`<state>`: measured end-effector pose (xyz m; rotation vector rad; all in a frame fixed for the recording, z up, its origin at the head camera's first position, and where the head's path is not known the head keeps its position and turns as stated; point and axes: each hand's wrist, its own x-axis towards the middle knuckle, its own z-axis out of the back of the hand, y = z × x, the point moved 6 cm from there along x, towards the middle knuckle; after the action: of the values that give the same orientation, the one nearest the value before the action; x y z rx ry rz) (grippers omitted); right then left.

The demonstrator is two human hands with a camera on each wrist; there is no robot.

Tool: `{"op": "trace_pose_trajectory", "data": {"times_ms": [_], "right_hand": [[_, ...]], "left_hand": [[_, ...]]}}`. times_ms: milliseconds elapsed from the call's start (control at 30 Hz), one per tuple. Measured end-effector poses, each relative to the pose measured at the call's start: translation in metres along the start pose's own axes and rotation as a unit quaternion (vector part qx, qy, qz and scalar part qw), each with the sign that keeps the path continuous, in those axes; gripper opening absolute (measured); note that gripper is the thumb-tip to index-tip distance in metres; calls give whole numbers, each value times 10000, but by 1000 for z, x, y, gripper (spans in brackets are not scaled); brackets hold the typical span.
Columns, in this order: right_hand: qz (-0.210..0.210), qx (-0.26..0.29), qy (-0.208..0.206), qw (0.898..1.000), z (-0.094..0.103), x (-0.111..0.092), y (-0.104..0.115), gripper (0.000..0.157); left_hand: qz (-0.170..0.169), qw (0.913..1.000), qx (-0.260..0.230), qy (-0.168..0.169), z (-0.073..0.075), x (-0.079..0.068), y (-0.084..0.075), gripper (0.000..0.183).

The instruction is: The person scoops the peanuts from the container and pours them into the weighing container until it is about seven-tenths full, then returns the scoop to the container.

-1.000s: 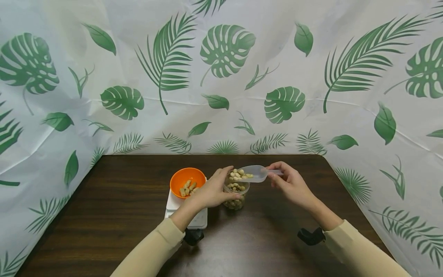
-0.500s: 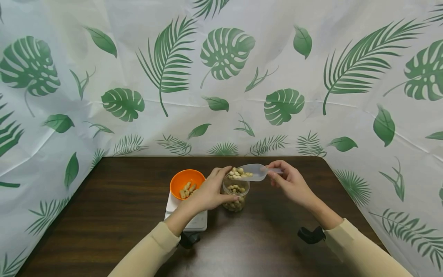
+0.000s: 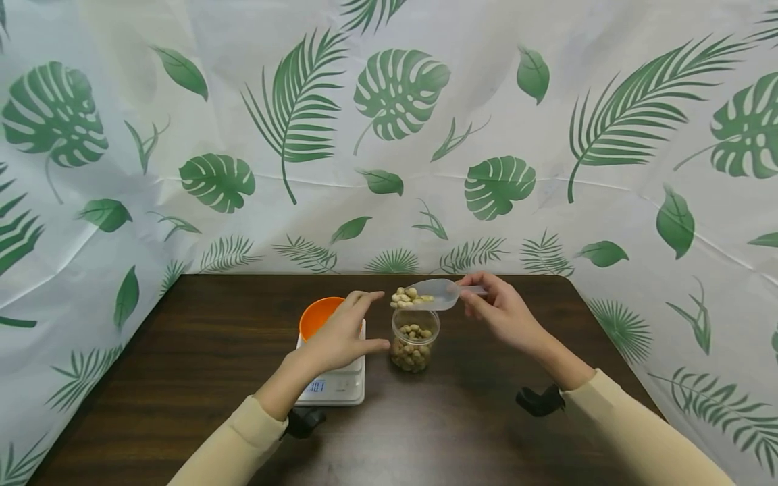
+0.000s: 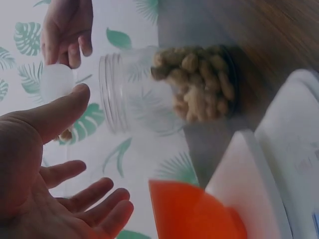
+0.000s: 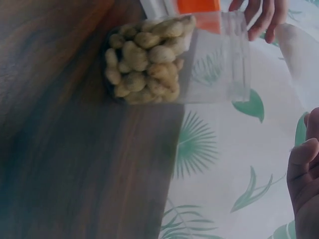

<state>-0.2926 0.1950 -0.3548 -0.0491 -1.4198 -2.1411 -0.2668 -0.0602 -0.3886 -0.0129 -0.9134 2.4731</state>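
Observation:
My right hand (image 3: pixel 501 310) pinches the handle of a translucent plastic scoop (image 3: pixel 444 295), which carries several unshelled peanuts (image 3: pixel 406 297). The scoop is held just above the mouth of a clear jar (image 3: pixel 416 337), itself partly filled with peanuts (image 5: pixel 149 64). To the jar's left, my left hand (image 3: pixel 337 337) has its fingers spread and holds nothing; the left wrist view shows a gap between its fingers and the jar. That hand and forearm overlap an orange bowl (image 3: pixel 317 316), hiding what lies inside it. Under the bowl is a white kitchen scale (image 3: pixel 349 388) with a lit display.
A dark wood-grain table (image 3: pixel 474 432) bears everything. Behind and on both sides hangs a white sheet with green leaf prints (image 3: pixel 395 88). Black straps with small devices (image 3: pixel 541 401) are worn at the wrists.
My left hand has let go of the jar and moved left, in front of the bowl. The scoop with its peanuts has risen and shifted slightly left. The scale's display has come into view.

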Motion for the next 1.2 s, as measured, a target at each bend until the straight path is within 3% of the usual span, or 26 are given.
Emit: {"op": "trace_pose_trajectory", "data": {"times_ms": [233,500,667,933,1200], "right_hand": [[-177,-123,125,9997,-8,10,25,17],[-299,4,234,9993,-24,24,28,18],[-198,-1,364,9991,-34,32,28,17],[-70,-51,494,9987,-49,41,30,18],[0,-101,540,9985,-61,53,-6,21]], "left_hand": [[168,9998,-134,-10,12,-10,15,82],[294,9989,70,-367,30,-20,29,83],[619,9970,235,-396,36,-27,40,91],[905,9954,89,-314,40,-34,57,97],[1131,9934,-40,-202,34,-35,77,103]]}}
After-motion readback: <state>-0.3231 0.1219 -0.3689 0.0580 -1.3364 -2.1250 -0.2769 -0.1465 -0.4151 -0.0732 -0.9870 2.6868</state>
